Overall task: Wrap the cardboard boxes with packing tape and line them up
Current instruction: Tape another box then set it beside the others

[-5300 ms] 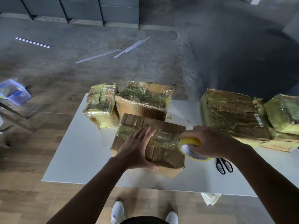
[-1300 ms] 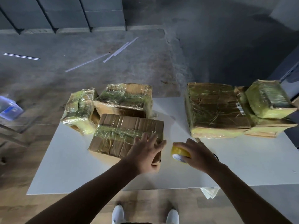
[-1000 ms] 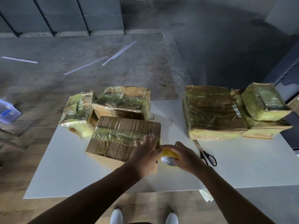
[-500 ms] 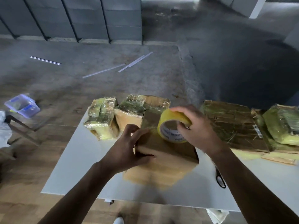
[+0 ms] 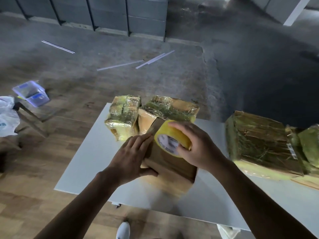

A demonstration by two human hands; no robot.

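**Q:** Where is the cardboard box (image 5: 170, 166), and why do we hold it this way?

**A:** It stands tipped up on the white table (image 5: 89, 152), near the front edge and just in front of two wrapped boxes (image 5: 123, 121). Our left hand (image 5: 131, 157) clamps its left corner, with the fingers together along the top and the thumb across the near face. We judge that this braces the box against the pull of the tape.

**Q:** And the tape roll (image 5: 172, 137)?

**A:** Our right hand (image 5: 198, 149) holds it low over the top face, fingers curled round the rim. Held that close, the strip should lay flat. We cannot tell whether a strip is already stuck down.

**Q:** Why is the large wrapped box (image 5: 259, 138) set to the right?

**A:** We judge that this leaves working room in the middle.
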